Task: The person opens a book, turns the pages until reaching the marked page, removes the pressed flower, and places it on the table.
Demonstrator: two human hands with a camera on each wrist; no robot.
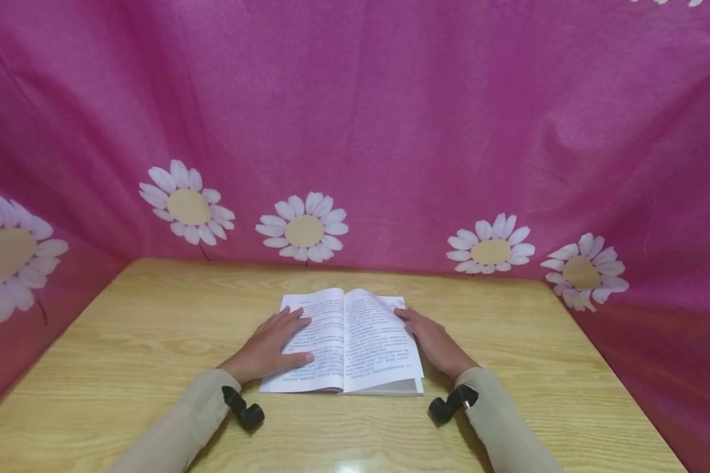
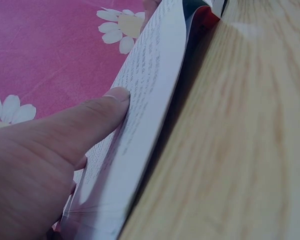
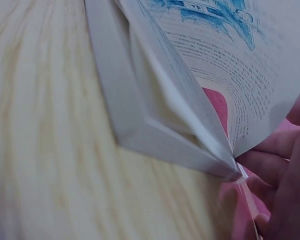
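An open book [image 1: 363, 341] with printed text lies on the wooden table. My left hand [image 1: 272, 345] rests on its left page [image 1: 322, 328], fingers spread. In the left wrist view the thumb [image 2: 97, 117] lies straight across the print near the page's lower part. At the right edge, my right hand [image 1: 434, 341] holds the edge of a raised right page [image 1: 381, 335]. In the right wrist view that page [image 3: 210, 65] curves up, showing a blue drawing and text, with the right hand's fingers [image 3: 267, 165] at its edge. The fingertips are partly hidden.
The wooden table [image 1: 154, 341] extends around the book. A pink cloth with white daisies [image 1: 355, 131] hangs behind and at both sides. Small black cameras are strapped at the left wrist [image 1: 245, 414] and right wrist [image 1: 449, 404], over beige sleeves.
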